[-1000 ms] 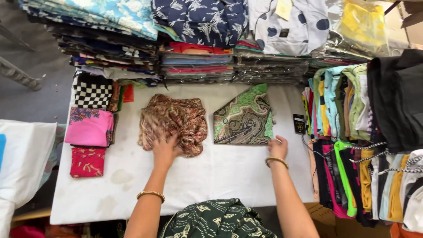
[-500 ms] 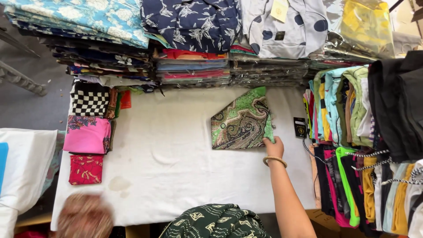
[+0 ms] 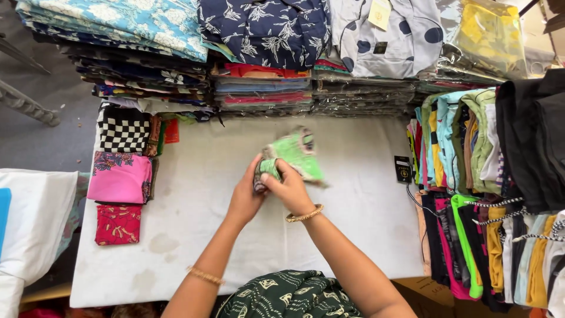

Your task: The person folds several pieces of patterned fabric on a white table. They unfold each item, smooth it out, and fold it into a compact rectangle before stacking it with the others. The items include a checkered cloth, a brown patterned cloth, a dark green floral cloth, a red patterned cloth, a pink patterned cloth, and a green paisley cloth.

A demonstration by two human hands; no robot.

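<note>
Lifted off the white table (image 3: 194, 194) since a moment ago, the green patterned cloth (image 3: 294, 156) bunches between both hands (image 3: 246, 197) (image 3: 289, 188), fingers closed tight around it, where a loose corner could slip free and unfold.

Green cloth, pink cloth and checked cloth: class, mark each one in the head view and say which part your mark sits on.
Green cloth (image 3: 297, 154): head view, on its bright green upper fold, above both hands.
Pink cloth (image 3: 119, 177): head view, on the middle of its top face.
Checked cloth (image 3: 123, 128): head view, on the middle of its black-and-white squares.
</note>
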